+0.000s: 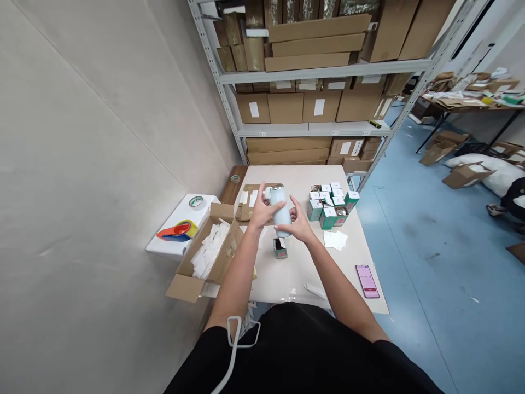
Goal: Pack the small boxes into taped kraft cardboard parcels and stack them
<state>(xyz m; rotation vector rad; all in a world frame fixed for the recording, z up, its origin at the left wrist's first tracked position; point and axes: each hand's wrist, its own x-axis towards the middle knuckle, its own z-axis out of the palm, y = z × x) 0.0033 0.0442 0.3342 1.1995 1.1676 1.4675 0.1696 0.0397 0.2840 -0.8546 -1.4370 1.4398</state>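
A pale blue bottle (pixel 280 212) with a metallic top is held tilted above the table (pixel 287 273). My left hand (pixel 262 208) grips its upper left side, thumb across the front. Around the lower right side closes my right hand (pixel 298 221), its thumb near the base. Just below the bottle stands a small green box (pixel 280 250) with its top open and dark inside. To the right is a group of green and white boxes (pixel 328 218), some with metallic round tops showing. White paper sheets (pixel 335 239) lie in front of that group.
At the left, an open carton (pixel 235 243) holds white paper, beside a white surface with a tape dispenser (pixel 178 231) and a tape roll (pixel 196 201). A phone (pixel 367 281) lies near the right edge. Behind stands a shelf rack (pixel 287 131) of cartons.
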